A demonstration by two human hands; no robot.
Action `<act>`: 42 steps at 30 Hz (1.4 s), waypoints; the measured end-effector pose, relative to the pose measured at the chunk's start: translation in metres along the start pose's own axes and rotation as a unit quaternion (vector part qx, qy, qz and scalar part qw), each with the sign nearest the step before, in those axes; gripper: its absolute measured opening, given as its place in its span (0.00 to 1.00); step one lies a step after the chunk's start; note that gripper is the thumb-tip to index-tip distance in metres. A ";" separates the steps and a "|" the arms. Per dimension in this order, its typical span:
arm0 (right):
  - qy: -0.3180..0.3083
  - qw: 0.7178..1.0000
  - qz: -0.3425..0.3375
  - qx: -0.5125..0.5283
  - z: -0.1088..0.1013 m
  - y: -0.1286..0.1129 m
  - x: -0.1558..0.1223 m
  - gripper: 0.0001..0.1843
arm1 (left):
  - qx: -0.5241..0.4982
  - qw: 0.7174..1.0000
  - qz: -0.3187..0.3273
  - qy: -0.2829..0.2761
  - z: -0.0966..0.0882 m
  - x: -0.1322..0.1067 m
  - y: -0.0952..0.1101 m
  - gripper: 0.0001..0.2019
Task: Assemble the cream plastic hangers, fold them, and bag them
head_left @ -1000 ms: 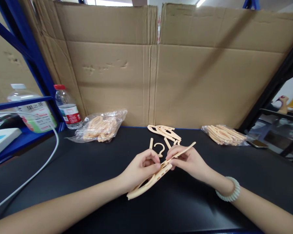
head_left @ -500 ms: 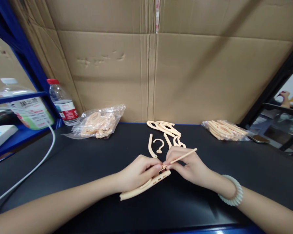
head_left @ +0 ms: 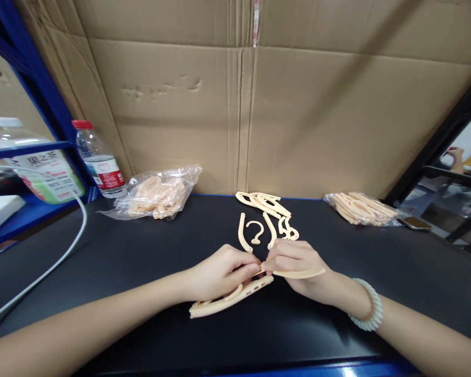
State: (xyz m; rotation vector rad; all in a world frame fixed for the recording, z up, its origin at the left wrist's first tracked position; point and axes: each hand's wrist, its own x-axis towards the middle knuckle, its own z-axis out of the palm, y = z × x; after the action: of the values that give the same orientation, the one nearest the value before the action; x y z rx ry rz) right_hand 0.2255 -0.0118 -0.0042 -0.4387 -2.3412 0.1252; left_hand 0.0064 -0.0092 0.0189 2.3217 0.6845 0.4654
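My left hand [head_left: 220, 273] pinches the upper end of a peach plastic hanger arm [head_left: 223, 302] that lies on the black table [head_left: 141, 272]. My right hand [head_left: 294, 264] is closed on a second curved peach arm piece [head_left: 304, 273], which points right, and its inner end meets the first piece between my fingertips. Just behind my hands lie loose peach parts: a small hook [head_left: 256, 232], a curved strip [head_left: 241, 238] and a small pile of hanger pieces [head_left: 265, 203].
Two clear bags of peach parts sit at the back, one on the left [head_left: 157, 198] and one on the right [head_left: 361, 208]. A cardboard wall [head_left: 239, 104] closes the rear. Water bottle [head_left: 98, 159], blue shelf frame [head_left: 35, 78] and white cable [head_left: 51, 267] at left; a phone [head_left: 416, 223] at right.
The piece in my right hand has swung down from pointing up and right to nearly level. Both hands stayed together over the joint, and the camera tilted down a little.
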 end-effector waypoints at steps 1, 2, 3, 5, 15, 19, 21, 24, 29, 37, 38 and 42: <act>0.003 1.000 -0.002 -0.002 0.000 0.000 0.000 0.13 | 0.002 1.000 0.002 0.002 0.000 0.000 0.000 0.18; 0.004 1.000 -0.005 -0.010 0.001 0.001 0.001 0.14 | 0.002 1.000 0.004 0.004 0.000 -0.001 0.000 0.18; 0.004 1.000 -0.009 -0.021 0.001 0.001 0.001 0.14 | 0.002 1.000 0.006 0.006 0.000 -0.001 -0.001 0.19; 0.007 0.998 -0.026 -0.055 -0.001 -0.001 0.004 0.14 | -0.003 1.000 0.008 0.009 0.000 -0.002 -0.003 0.19; 0.081 0.996 0.036 -0.024 -0.021 -0.004 0.016 0.11 | -0.305 0.945 -0.115 0.014 0.009 0.000 -0.016 0.23; 0.119 0.967 0.224 -0.013 -0.035 0.030 0.011 0.07 | -0.435 0.892 -0.116 0.030 0.007 0.003 -0.023 0.22; 0.096 0.945 0.310 0.039 -0.041 0.046 0.006 0.10 | -0.465 0.879 -0.101 0.037 0.004 0.005 -0.028 0.20; 0.036 0.914 0.400 0.066 -0.047 0.059 0.000 0.26 | -0.504 0.856 -0.097 0.055 0.001 0.006 -0.032 0.16; -0.044 0.894 0.445 0.032 -0.048 0.058 -0.004 0.28 | -0.534 0.837 -0.102 0.066 0.001 0.008 -0.034 0.12; -0.070 0.874 0.481 -0.008 -0.044 0.055 -0.004 0.20 | -0.538 0.832 -0.113 0.076 0.000 0.007 -0.032 0.09; -0.074 0.873 0.482 -0.020 -0.044 0.055 -0.004 0.19 | -0.540 0.830 -0.116 0.080 -0.001 0.008 -0.032 0.09; -0.094 0.872 0.469 -0.100 -0.045 0.057 -0.008 0.16 | -0.556 0.818 -0.116 0.095 -0.002 0.010 -0.030 0.09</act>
State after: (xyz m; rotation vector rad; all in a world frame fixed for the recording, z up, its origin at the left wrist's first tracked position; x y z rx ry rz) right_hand 0.2770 0.0369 0.0107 -1.7062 -2.1159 0.3949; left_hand 0.0028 0.0167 0.0013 1.0764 0.5434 0.7329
